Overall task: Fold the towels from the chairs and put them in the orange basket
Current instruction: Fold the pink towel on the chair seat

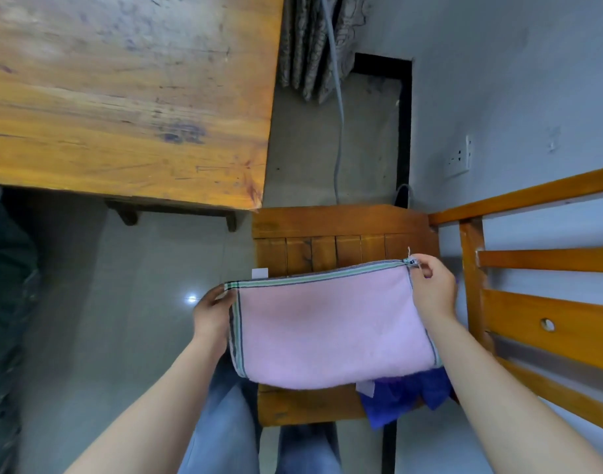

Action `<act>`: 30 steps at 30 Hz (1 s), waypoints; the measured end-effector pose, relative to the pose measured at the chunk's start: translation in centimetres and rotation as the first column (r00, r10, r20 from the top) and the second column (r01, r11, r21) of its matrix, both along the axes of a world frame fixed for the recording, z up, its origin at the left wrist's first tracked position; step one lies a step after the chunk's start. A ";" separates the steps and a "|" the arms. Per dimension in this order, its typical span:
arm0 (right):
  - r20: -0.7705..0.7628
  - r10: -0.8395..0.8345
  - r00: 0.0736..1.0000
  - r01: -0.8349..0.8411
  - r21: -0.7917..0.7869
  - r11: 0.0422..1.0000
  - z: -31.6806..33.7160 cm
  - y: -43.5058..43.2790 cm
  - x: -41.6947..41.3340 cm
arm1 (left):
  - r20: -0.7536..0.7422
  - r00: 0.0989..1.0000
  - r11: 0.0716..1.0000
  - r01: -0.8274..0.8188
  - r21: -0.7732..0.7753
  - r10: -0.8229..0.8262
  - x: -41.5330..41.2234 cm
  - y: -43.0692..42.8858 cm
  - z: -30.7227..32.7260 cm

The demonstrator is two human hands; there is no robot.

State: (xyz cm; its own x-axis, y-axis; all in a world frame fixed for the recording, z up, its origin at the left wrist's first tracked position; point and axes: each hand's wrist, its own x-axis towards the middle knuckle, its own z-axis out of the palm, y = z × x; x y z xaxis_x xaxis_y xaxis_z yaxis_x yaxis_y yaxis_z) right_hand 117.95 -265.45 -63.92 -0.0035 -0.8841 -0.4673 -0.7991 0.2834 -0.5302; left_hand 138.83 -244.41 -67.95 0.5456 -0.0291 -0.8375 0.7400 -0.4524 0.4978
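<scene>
A pink towel point(330, 323) with a striped green and grey border hangs folded in half above a wooden chair seat point(337, 234). My left hand point(209, 311) pinches its upper left corner. My right hand point(433, 289) pinches the upper right corner. The towel's fold hangs toward me, and a white label shows at its lower right. A blue towel point(402, 398) lies crumpled on the chair seat under the pink one, partly hidden. The orange basket is not in view.
A wooden table point(122, 97) fills the upper left, its corner near the chair. The chair's slatted wooden back point(539, 313) stands at the right, against a grey wall with a socket point(459, 159). A grey cable point(337, 131) hangs behind. Grey tiled floor point(129, 302) lies left.
</scene>
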 end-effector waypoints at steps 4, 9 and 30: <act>-0.133 0.096 0.986 -0.091 0.038 0.995 -1.3 0.0 -0.8 | 0.095 0.978 0.973 0.169 0.155 -0.185 -0.7 -0.8 -1.4; -0.040 -0.011 0.999 0.018 0.173 0.985 -0.4 0.6 -1.5 | 0.114 0.458 0.446 0.729 0.519 -0.882 -4.1 -1.2 0.7; 0.103 -0.094 0.990 0.069 0.225 0.972 8.4 3.7 -4.8 | 0.236 -0.090 -0.004 0.940 0.340 -0.968 -11.6 -2.0 4.9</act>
State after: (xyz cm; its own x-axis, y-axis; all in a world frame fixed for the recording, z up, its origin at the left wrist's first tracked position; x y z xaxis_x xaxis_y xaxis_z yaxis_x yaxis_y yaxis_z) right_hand 113.18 -261.76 -55.55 -0.0074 -0.7580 -0.6522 -0.7074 0.4649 -0.5324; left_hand 127.20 -246.40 -63.08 0.1986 -0.7392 -0.6435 -0.6554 -0.5884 0.4736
